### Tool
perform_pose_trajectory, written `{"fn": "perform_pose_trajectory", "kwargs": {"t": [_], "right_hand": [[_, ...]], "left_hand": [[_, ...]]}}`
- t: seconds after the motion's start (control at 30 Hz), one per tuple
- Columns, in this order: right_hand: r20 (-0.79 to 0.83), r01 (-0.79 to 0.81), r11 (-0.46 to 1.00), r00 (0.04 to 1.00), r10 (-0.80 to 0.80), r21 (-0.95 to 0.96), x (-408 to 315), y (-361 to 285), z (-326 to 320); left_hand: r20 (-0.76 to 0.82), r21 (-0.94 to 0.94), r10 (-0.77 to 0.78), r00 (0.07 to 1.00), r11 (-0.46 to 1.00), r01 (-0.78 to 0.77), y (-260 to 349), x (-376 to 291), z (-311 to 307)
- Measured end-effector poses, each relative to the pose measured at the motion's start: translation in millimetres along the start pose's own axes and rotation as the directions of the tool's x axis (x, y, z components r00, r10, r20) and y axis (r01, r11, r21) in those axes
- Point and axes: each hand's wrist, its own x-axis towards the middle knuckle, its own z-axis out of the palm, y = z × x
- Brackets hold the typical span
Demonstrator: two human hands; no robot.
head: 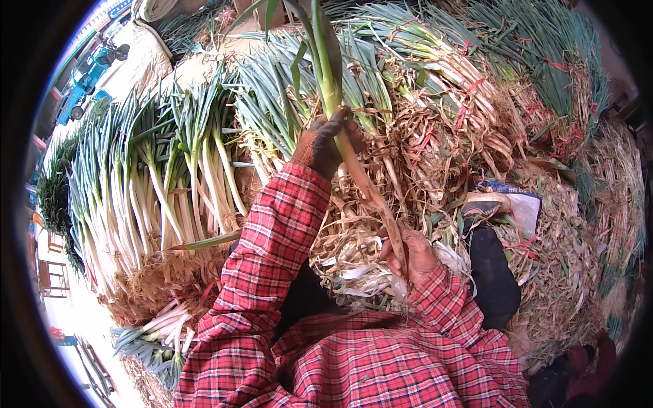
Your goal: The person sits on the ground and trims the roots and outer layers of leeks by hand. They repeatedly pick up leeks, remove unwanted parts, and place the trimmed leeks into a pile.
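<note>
One long green onion point(363, 171) is held at a slant before me, its leaves beyond the top edge of the view. My left hand point(326, 140), in a dark and brown work glove, grips it where the green leaves part from the stalk. Around the lower stalk, still wrapped in brownish dry skin, my bare right hand point(410, 252) has its fingers closed near the root end. Below the stalk lies a heap of stripped dry skins point(352, 255). To the left of my sleeve stands a dense row of cleaned green onions point(148, 204) with white stalks and roots down.
Untrimmed green onions point(459, 76), some with red ties, lie across the far side. Dry leaf litter point(566, 275) spreads on the right, by my shoe point(482, 208) and a printed plastic bag point(520, 204). A smaller onion pile point(166, 331) lies lower left. A blue vehicle point(86, 81) stands beyond.
</note>
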Motion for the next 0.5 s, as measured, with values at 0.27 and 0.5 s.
{"fn": "perform_pose_trajectory", "kwargs": {"t": [0.27,0.5], "right_hand": [[0.211,0.081,-0.233,0.761,-0.614,-0.969,32.8,-3.6,23.9],[-0.013,0.303,0.469,0.829,-0.558,-0.829,23.4,11.8,14.0]], "left_hand": [[-0.145,0.159,-0.051,0.988,0.985,0.074,-31.4,-13.2,31.3],[-0.09,0.152,-0.089,0.992,0.983,0.102,-36.0,-19.5,33.3]]}}
